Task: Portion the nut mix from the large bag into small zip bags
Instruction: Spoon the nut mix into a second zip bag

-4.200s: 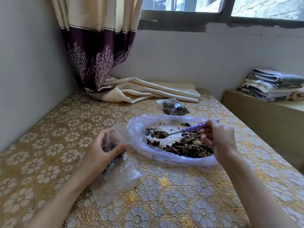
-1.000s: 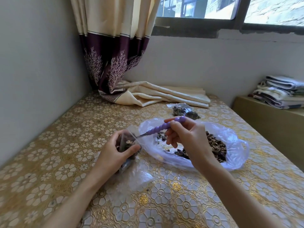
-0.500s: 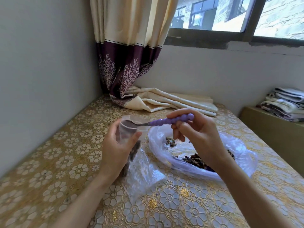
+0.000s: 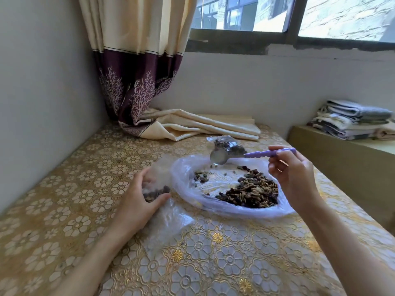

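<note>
Since half a second ago the spoon (image 4: 245, 155) has been withdrawn from the small zip bag (image 4: 157, 189), gripped low by the left hand (image 4: 136, 201). It is pinched by the right hand (image 4: 292, 174) above the large bag (image 4: 226, 208), handle rightward, empty bowl leftward.

No legible text anywhere.

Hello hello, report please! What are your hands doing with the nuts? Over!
Left hand holds small zip bag, some nuts inside. Right hand holds purple spoon, empty, above large bag. Nothing blocking.
</note>
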`<state>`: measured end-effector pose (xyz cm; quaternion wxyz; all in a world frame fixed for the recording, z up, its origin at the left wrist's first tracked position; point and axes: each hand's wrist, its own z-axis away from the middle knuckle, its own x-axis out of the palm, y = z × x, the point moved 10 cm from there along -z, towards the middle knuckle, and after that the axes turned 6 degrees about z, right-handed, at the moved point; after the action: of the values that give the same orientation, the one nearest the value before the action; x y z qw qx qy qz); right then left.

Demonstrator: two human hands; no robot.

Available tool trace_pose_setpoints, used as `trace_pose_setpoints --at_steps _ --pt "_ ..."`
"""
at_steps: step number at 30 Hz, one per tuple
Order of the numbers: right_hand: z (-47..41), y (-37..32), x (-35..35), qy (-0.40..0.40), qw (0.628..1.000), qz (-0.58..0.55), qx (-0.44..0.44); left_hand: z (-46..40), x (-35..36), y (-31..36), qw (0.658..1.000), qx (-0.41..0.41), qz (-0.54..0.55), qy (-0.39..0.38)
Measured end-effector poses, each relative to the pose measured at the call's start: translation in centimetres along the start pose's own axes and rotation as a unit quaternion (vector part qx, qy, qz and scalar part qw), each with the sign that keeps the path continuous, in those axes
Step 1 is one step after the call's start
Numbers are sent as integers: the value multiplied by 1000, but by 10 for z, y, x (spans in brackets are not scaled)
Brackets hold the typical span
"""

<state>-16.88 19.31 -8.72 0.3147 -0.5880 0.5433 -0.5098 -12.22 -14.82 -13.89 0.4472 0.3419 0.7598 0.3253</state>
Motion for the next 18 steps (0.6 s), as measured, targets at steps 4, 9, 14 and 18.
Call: trace_pose_setpoints --at_steps 4,9,14,18 --pt "-18 13 -38 51 996 76 20 0 2 1 1000 4 -20 -9" --pt "-38 16 -49 58 987 148 8 1 5 2 999 10 -34 -18" --pt "-55 15 -52 55 980 189 8 1 5 3 999 12 -37 -19" --pt "-62 18 -50 27 973 229 30 0 5 1 999 6 -32 -20"
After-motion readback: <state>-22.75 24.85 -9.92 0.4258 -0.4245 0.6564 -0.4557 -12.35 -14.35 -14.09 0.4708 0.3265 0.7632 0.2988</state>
